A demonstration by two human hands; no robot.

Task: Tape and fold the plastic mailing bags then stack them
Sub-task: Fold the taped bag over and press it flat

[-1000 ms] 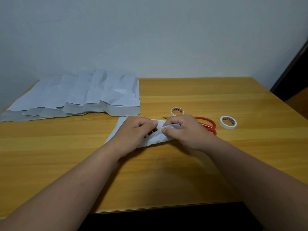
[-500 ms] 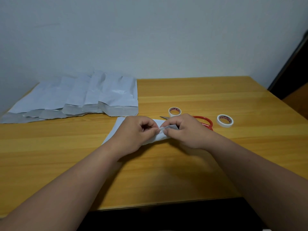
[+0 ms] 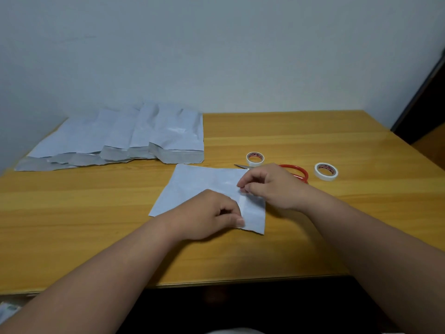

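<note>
Wooden table (image 3: 313, 141) | mailing bag (image 3: 204, 186) now spread flat | hands apart, pinching its edge

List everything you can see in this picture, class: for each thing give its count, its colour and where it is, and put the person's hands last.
Mailing bag being worked on: one, pale blue-white, flat on the table's middle, under both hands.
Spread bags: several overlapping, exact count unclear, pale blue-white with grey ends, far left of table.
Tape rolls: two, white; one beyond the bag, one further right.
Scissors: one, red handles, between the rolls, partly behind the right hand.
Table: one, yellow-brown wood.
Wall: grey-white, behind.
Left hand: pinches the bag's near edge.
Right hand: pinches the bag's far right part.
</note>
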